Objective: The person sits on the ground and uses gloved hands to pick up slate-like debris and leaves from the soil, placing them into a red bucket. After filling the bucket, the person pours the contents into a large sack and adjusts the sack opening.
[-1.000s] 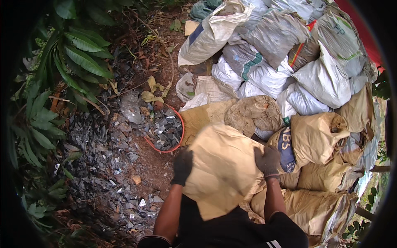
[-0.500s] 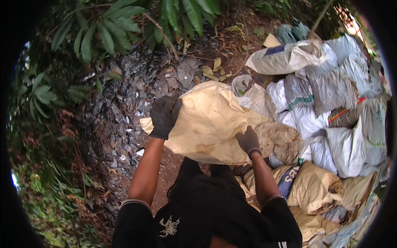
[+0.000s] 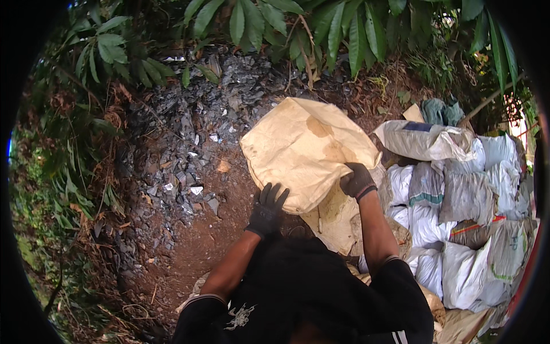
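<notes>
A tan paper-like sack (image 3: 303, 143) with brown stains spreads out in front of me, its far side raised off the ground. My right hand (image 3: 358, 181), in a dark glove, is closed on the sack's near right edge. At its near left edge is my left hand (image 3: 268, 210), also gloved, with the fingers spread and the tips at the sack's rim. Below the sack, between my arms, lies another pale, dirty sack (image 3: 338, 223), partly hidden.
Filled white and grey sacks (image 3: 467, 195) are piled on the right. To the left, dark broken shards (image 3: 177, 149) cover the reddish soil. Leafy branches (image 3: 355, 34) hang over the far side, and shrubs (image 3: 46, 189) line the left.
The left hand has let go of the sack's far left side and come down to its near edge, fingers now spread. The sack has turned, and the view has shifted left.
</notes>
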A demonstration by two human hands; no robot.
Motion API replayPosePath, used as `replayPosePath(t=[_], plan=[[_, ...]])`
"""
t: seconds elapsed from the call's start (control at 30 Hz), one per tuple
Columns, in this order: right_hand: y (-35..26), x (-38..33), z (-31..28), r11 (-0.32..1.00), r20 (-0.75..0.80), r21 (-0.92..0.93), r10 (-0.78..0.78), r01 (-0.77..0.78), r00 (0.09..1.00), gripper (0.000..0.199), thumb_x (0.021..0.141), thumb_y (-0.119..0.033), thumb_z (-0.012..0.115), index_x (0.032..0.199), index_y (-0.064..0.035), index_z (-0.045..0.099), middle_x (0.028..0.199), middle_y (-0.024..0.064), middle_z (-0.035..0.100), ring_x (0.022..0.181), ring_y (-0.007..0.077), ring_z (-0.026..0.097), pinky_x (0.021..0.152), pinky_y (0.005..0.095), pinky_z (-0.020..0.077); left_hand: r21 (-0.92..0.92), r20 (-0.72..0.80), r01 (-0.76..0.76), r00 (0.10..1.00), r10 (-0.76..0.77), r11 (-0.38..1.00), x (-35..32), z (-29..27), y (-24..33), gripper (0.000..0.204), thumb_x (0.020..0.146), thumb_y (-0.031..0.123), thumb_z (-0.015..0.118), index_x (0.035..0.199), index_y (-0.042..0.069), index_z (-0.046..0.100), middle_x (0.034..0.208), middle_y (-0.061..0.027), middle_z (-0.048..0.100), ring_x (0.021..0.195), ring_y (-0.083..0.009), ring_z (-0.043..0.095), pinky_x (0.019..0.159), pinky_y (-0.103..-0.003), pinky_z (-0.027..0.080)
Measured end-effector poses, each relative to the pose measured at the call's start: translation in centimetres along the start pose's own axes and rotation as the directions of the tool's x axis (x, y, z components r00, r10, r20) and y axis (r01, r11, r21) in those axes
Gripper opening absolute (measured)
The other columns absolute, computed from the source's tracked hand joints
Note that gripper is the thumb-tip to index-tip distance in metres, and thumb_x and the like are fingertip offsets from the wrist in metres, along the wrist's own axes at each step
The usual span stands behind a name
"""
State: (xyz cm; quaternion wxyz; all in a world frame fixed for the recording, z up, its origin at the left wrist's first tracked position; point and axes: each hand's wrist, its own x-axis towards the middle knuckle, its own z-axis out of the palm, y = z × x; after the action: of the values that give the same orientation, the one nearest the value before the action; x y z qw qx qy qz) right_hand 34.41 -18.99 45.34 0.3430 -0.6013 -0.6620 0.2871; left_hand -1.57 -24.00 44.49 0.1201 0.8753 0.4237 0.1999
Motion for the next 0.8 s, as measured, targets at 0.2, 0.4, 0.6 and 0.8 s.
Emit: replayPosePath(t=[0.2, 0.4, 0.6, 0.8], plan=[[6.7, -2.5, -0.4, -0.078, 0.374, 0.905, 0.614, -0.419, 0.695, 0.032, 0.087, -0.024, 0.065, 0.111, -0.0028, 0.062, 0.08, 0.0139, 0.066, 0.065, 0.0293, 0.064, 0.063, 0.0392, 0.0549, -0.127, -0.029, 0.022, 0.999, -0.025, 0.992, 5.3, -4.0, -0.6, 0.031, 0.07, 0.015, 0.073, 0.101, 0.014, 0.072, 0.093, -0.0117, 0.071, 0.092, -0.0323, 0.066, 0.089, -0.047, 0.048], [-5.7, -6.7, 1.5, 0.703, -0.487, 0.675, 0.653, -0.225, 0.58, 0.045, 0.093, -0.032, 0.07, 0.124, -0.0059, 0.052, 0.098, 0.0051, 0.058, 0.086, 0.018, 0.062, 0.065, 0.0347, 0.0567, -0.575, 0.156, 0.366, 0.927, -0.34, 0.732, 11.0, -2.7, 0.5, 0.047, 0.087, 0.049, 0.074, 0.088, 0.003, 0.068, 0.068, -0.0188, 0.06, 0.063, -0.0286, 0.064, 0.061, -0.044, 0.047], [-12.4, -8.2, 6.8, 0.732, 0.029, 0.572, 0.432, -0.37, 0.901, 0.061, 0.091, -0.033, 0.074, 0.132, 0.006, 0.049, 0.125, 0.0192, 0.063, 0.11, 0.0247, 0.065, 0.094, 0.0366, 0.0521, -0.721, 0.677, 0.689, 0.723, -0.137, 0.078, 12.7, -0.6, 1.8, 0.028, 0.097, 0.03, 0.068, 0.098, 0.003, 0.069, 0.087, -0.0036, 0.071, 0.073, -0.013, 0.064, 0.062, -0.032, 0.05], [-12.5, -6.9, 7.2, 0.698, -0.056, 0.638, 0.462, -0.324, 0.885, 0.041, 0.09, -0.022, 0.074, 0.118, 0.0049, 0.06, 0.105, 0.0119, 0.069, 0.095, 0.0173, 0.066, 0.086, 0.033, 0.0538, -0.748, 0.652, 0.654, 0.756, 0.059, -0.116, 12.5, -1.7, 2.1, 0.028, 0.099, 0.009, 0.062, 0.125, -0.001, 0.06, 0.113, -0.0085, 0.069, 0.094, -0.0172, 0.07, 0.083, -0.031, 0.059]])
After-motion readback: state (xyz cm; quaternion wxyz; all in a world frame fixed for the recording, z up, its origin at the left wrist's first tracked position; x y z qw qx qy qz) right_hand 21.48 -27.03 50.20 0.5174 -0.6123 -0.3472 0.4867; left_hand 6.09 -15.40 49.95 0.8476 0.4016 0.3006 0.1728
